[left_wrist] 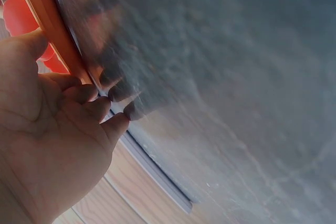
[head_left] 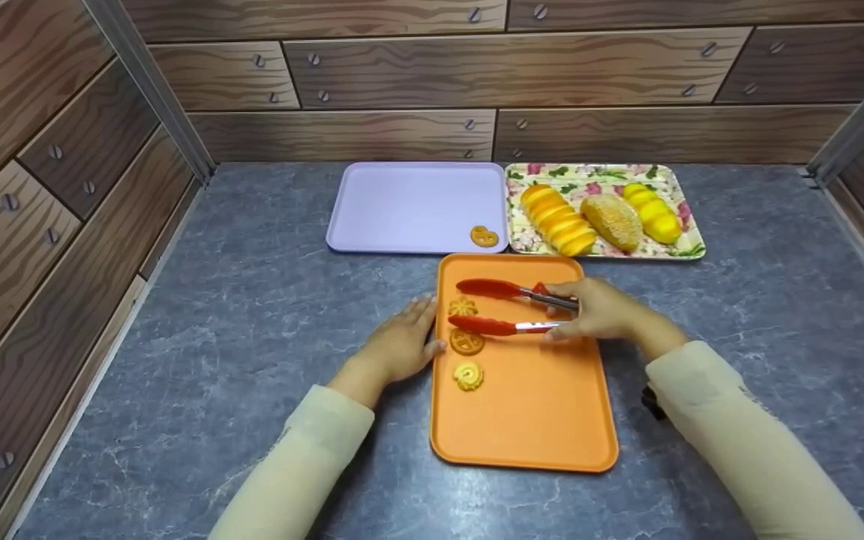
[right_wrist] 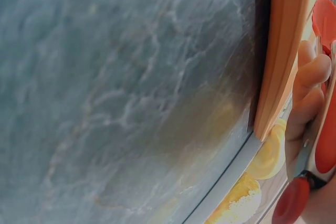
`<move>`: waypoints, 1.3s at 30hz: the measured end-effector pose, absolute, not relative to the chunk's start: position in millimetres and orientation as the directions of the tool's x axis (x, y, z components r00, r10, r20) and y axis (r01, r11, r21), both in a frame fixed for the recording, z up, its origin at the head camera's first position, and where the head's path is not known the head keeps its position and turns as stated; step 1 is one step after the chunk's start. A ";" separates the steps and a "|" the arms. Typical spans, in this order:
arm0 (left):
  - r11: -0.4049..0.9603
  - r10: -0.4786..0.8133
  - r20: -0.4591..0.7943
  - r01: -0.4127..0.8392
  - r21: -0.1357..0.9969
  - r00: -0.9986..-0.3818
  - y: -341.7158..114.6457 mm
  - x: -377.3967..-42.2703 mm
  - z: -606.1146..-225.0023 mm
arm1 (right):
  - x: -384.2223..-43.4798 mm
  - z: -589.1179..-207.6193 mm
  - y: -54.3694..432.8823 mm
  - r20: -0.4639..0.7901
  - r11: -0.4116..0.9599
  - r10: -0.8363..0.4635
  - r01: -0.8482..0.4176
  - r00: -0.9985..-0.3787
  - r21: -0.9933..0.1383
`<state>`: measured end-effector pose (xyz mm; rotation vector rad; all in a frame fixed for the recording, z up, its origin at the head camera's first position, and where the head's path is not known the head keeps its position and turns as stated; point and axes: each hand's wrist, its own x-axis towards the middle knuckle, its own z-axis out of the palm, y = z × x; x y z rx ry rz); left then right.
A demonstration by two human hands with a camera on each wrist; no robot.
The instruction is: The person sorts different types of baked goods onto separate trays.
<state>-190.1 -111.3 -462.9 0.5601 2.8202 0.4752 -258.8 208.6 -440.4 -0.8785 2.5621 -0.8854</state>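
Tongs (head_left: 499,289) in the right hand (head_left: 601,309), whose fingers curl round the metal arms near mid-length; long axis runs crosswise, red tips pointing left, away from these fingers, arms spread wide. Flower cookie (head_left: 463,307) lies left of the right fingers, between the two tips, so the right hand has the direct line to it, though the left hand (head_left: 400,341) is nearer in plain distance. Tongs look red at tips, with bare metal arms; cookie is small, golden, petal-edged. Near tip overlaps the far edge of the round cookie (head_left: 466,343), touching or not I can't tell. Swirl cookie (head_left: 468,376) sits nearer the person, also left of the right fingers. All on the orange tray (head_left: 529,412); left fingers, extended and holding nothing, rest against its left edge, thumb at the rim. Beyond both hands' fingers on the tabletop (head_left: 267,300): purple tray (head_left: 417,206) with a pretzel (head_left: 484,236), and floral tray (head_left: 691,240) with three breads (head_left: 612,222).
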 end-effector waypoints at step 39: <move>0.876 0.405 -0.166 0.329 0.353 -0.899 -110.8 -190.4 -461.8 | -258.0 -434.8 209.3 -0.076 0.653 -0.629 -0.473 -0.773 -0.592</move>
